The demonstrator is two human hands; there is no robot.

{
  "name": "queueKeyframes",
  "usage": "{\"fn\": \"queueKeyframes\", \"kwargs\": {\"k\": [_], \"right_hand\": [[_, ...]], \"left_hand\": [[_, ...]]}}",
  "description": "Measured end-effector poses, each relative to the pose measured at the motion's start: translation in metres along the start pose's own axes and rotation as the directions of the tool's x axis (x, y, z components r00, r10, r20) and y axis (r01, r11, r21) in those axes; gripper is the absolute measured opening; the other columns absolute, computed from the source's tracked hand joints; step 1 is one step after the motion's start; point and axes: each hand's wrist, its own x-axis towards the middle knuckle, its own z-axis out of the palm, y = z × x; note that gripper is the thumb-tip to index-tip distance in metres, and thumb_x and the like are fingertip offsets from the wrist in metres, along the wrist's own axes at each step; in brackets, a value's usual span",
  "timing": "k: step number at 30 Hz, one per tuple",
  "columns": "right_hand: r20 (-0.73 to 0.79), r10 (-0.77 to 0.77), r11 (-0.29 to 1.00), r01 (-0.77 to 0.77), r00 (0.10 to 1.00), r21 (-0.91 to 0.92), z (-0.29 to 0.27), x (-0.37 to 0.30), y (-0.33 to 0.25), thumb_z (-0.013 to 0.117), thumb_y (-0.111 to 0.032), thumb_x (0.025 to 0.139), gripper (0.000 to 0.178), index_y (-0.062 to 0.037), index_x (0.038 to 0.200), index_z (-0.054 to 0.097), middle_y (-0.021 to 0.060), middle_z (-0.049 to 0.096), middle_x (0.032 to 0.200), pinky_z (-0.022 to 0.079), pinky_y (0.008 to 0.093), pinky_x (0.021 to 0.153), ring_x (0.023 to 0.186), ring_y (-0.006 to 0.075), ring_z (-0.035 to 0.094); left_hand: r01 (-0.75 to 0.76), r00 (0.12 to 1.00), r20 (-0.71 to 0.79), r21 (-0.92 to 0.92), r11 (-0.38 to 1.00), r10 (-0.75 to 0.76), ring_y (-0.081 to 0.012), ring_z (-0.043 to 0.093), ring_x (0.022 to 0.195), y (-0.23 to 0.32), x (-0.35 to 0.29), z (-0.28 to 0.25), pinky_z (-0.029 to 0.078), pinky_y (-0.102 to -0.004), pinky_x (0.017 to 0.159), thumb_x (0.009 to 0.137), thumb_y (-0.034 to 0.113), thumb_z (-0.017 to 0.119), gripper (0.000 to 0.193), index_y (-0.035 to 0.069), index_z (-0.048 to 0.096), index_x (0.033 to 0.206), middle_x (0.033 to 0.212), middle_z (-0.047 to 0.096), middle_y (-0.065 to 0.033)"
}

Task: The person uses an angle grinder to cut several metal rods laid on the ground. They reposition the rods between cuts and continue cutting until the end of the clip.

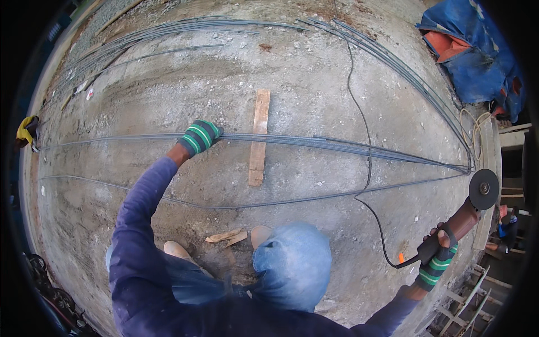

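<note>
My left hand [201, 136], in a green and black striped glove with bare fingertips, is closed around a bundle of thin steel rebars [292, 141]. The bundle runs across the concrete from left to right and crosses over a short wooden plank [260, 121]. Off to the right, my right hand [441, 255] grips an angle grinder [461, 220] by its black body. The dark cutting disc [483, 189] points up and away, apart from the bars. From the grinder's rear end a black cord [368, 174] trails over the bars.
One loose rebar [236, 206] lies between the bundle and my boots. More rebars [168, 29] lie at the far side. A blue tarp [477, 50] is heaped at far right, near a coiled rope [475, 132]. Wood scraps [227, 237] lie by my feet.
</note>
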Motion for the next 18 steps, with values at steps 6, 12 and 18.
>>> {"fn": "queueKeyframes", "kwargs": {"k": [6, 12, 18], "right_hand": [[0.043, -0.081, 0.993, 0.085, 0.996, -0.083, 0.005, -0.007, -0.011, 0.078, -0.033, 0.089, 0.048, 0.0012, 0.122, 0.068, 0.009, 0.067, 0.091, 0.055, 0.0311, 0.062, 0.073, 0.0201, 0.066], [0.071, -0.087, 0.99, 0.095, 0.994, -0.104, -0.001, -0.018, -0.013, 0.077, -0.035, 0.089, 0.049, 0.0018, 0.121, 0.069, 0.0089, 0.068, 0.089, 0.055, 0.0305, 0.062, 0.071, 0.0194, 0.066], [-0.019, -0.137, 0.985, 0.134, 0.99, -0.107, -0.052, -0.017, -0.014, 0.077, -0.036, 0.09, 0.052, 0.0003, 0.126, 0.068, 0.0078, 0.068, 0.091, 0.055, 0.0293, 0.06, 0.071, 0.0186, 0.067]], "left_hand": [[-0.009, 0.998, 0.067, 0.043, 0.999, 0.006, -0.0403, 0.073, 0.078, -0.009, 0.021, 0.028, 0.056, -0.0529, 0.07, 0.092, 0.024, 0.07, 0.015, 0.01, 0.074, 0.09, 0.083, 0.073, -0.0176], [0.066, 0.969, 0.247, -0.189, 0.98, -0.017, -0.0433, 0.073, 0.091, -0.012, 0.021, 0.012, 0.056, -0.0531, 0.082, 0.091, 0.039, 0.077, 0.038, 0.003, 0.075, 0.103, 0.091, 0.074, -0.0218], [0.283, 0.949, 0.19, -0.167, 0.944, -0.251, -0.0408, 0.072, 0.105, 0.035, 0.026, -0.012, 0.056, -0.0504, 0.093, 0.092, 0.059, 0.075, 0.065, -0.002, 0.072, 0.116, 0.105, 0.073, -0.0251]]}}
